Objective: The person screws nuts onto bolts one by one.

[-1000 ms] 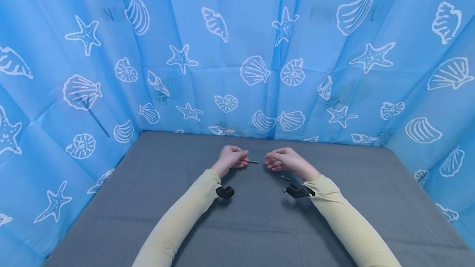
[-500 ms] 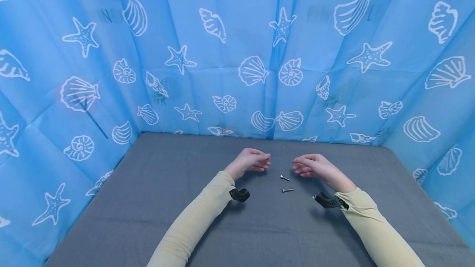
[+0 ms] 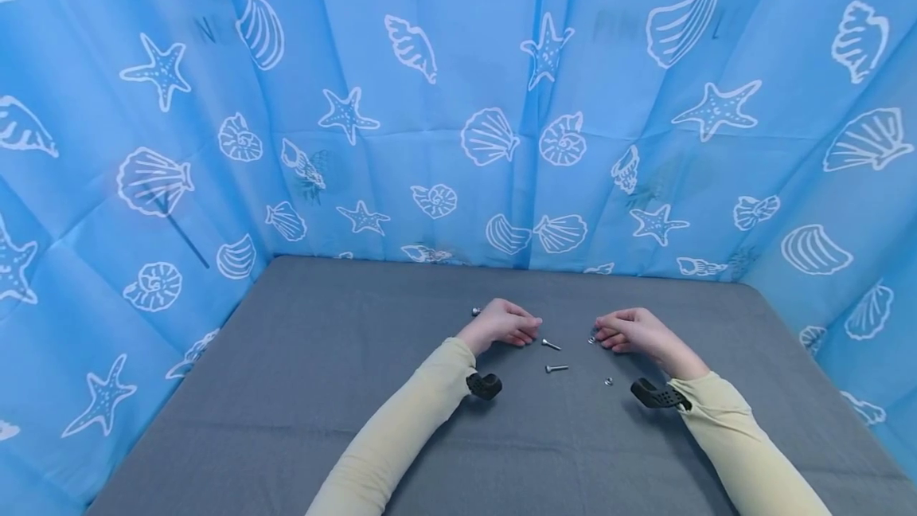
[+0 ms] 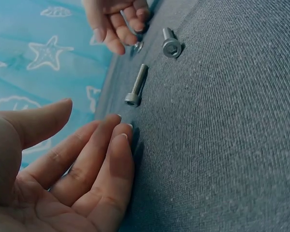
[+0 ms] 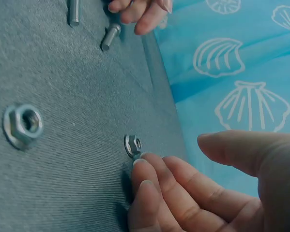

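My left hand hovers low over the table with fingers loosely bent and thumb apart, nothing between them. Just ahead of its fingertips lies a socket-head bolt. A second bolt rests nearer to me, and the head of a third bolt shows behind the left wrist, the remainder hidden. My right hand has its fingertips right at a flange nut, thumb held away from the fingers. Another flange nut lies on the cloth closer to me.
Grey cloth covers the table. Behind it and at both sides hangs a blue curtain with white shells and starfish. Black wrist mounts stick out from the pale sleeves.
Both hands have moved right, the right one farther over the second. A bolt by the left fingertips one second ago now lies behind that hand. Two bolts and two nuts have come into view.
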The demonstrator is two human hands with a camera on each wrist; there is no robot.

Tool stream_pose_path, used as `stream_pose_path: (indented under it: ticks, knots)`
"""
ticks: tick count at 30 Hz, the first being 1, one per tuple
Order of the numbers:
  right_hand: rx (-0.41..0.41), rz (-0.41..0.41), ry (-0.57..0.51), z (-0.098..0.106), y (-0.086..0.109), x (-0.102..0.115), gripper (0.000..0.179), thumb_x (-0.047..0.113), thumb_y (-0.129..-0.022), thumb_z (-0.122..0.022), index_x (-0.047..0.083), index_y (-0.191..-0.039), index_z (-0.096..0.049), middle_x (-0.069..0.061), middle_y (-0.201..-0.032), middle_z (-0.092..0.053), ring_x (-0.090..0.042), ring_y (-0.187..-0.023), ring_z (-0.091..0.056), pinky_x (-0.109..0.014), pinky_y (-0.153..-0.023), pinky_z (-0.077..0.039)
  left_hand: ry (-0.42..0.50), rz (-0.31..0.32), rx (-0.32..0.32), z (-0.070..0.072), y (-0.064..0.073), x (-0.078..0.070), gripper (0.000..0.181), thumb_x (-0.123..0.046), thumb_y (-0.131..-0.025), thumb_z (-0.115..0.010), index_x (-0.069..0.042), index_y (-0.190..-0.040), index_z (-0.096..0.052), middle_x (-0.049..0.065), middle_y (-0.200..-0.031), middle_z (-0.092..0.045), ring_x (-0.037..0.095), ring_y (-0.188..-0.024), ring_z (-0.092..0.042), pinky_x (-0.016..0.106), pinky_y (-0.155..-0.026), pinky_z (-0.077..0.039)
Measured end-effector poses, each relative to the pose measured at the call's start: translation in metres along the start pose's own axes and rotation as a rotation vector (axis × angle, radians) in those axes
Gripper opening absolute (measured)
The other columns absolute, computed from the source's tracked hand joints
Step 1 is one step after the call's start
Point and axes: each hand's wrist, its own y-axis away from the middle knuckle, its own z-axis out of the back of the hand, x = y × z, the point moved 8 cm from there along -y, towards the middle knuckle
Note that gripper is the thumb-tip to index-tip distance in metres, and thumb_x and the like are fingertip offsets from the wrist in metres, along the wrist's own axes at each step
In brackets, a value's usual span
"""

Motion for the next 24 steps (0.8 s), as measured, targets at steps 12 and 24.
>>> stream_pose_path:
  ticks: [12, 24]
  knots:
    - [-0.038, 0.007, 0.214, -0.003, -0.006, -0.002, 0.032, 0.017, -0.091, -0.068, -0.011, -0.106, -0.065, -0.007, -0.086, -0.067, -0.015, -0.074, -0.062, -0.029, -0.065, -0.055, -0.3, -0.031, -0.126, -0.009, 0.005, -0.007, 0.016, -0.026, -0.08, -0.079, -0.011, -0.083, -0.076, -0.004, -0.073, -0.066, 0.012, -0.065, -0.06, 0.026, -0.059, -0.053]
    - [-0.061, 0.021, 0.303, -0.005, -0.009, -0.002, 0.021, 0.01, -0.082, -0.076, -0.006, -0.094, -0.068, -0.006, -0.083, -0.066, -0.014, -0.069, -0.056, -0.029, -0.06, -0.053, -0.471, -0.111, -0.17, -0.018, 0.007, -0.013, 0.009, -0.014, -0.074, -0.084, -0.016, -0.074, -0.076, -0.01, -0.075, -0.065, 0.007, -0.075, -0.055, 0.023, -0.062, -0.047]
